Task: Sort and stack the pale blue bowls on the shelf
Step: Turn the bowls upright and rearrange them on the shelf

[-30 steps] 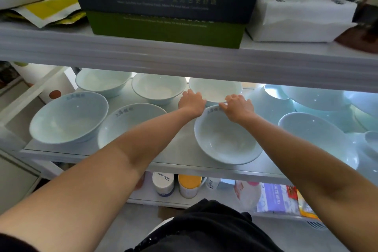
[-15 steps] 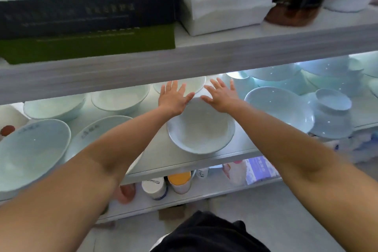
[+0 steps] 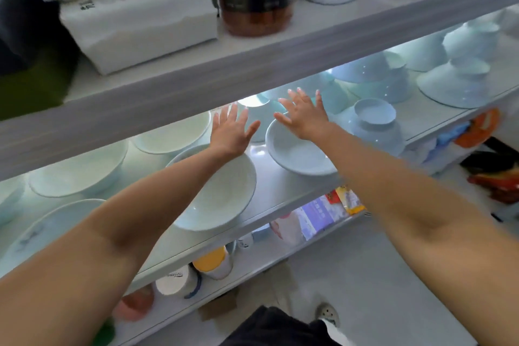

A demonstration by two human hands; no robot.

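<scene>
Pale blue bowls (image 3: 224,199) empty, left hand (image 3: 230,133), right hand (image 3: 304,118) spread above

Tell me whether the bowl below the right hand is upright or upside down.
Upright. The bowl shows its rim and empty hollow facing up, below the spread right hand.

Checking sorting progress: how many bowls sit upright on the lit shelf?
6 bowls: one below the right hand, one under the left forearm, one front left, three along the back. Arms may hide others.
</scene>
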